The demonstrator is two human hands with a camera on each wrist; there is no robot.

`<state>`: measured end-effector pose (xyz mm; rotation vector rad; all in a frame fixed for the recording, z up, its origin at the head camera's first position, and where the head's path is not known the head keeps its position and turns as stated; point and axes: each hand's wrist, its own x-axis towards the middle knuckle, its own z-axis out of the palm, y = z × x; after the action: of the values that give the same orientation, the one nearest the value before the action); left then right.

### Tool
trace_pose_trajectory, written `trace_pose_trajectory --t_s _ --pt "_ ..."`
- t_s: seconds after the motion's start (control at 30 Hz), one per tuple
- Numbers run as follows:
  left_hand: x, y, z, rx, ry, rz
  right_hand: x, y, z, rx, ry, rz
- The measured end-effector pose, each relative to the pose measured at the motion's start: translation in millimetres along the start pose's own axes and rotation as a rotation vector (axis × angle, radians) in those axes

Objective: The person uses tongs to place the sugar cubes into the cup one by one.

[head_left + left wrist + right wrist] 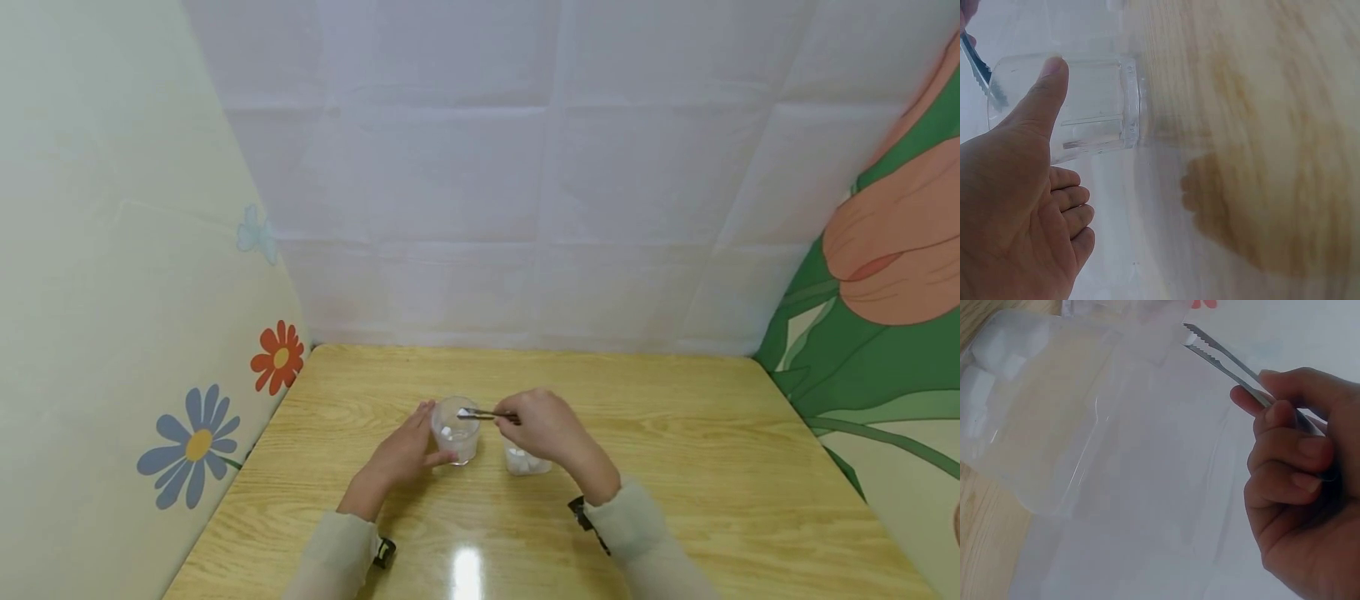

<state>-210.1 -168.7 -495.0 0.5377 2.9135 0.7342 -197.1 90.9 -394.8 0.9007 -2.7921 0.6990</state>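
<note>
We see one wooden table [675, 433]; two clear containers on it: box [1066, 450], cup [468, 451] just left; one pair of tweezers [487, 415]; white cubes [975, 390] in box, several, uncountable; one cube [1190, 339] between tweezer tips, at cup's mouth. Left hand [401, 452], partly spread, holds cup; right [542, 423], fingers curled, grips tweezers.

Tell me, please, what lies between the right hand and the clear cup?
The tweezers: in the head view they reach from the right hand to the mouth of the cup, with a white piece at their tips.
</note>
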Motion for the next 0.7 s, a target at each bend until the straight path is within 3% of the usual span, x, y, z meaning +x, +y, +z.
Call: trace_pose_trajectory --t_s 0.7 --pt "0.6 -1.2 1.6 0.021 0.011 0.02 10 -6 13 -0.097 -0.046 -0.027"
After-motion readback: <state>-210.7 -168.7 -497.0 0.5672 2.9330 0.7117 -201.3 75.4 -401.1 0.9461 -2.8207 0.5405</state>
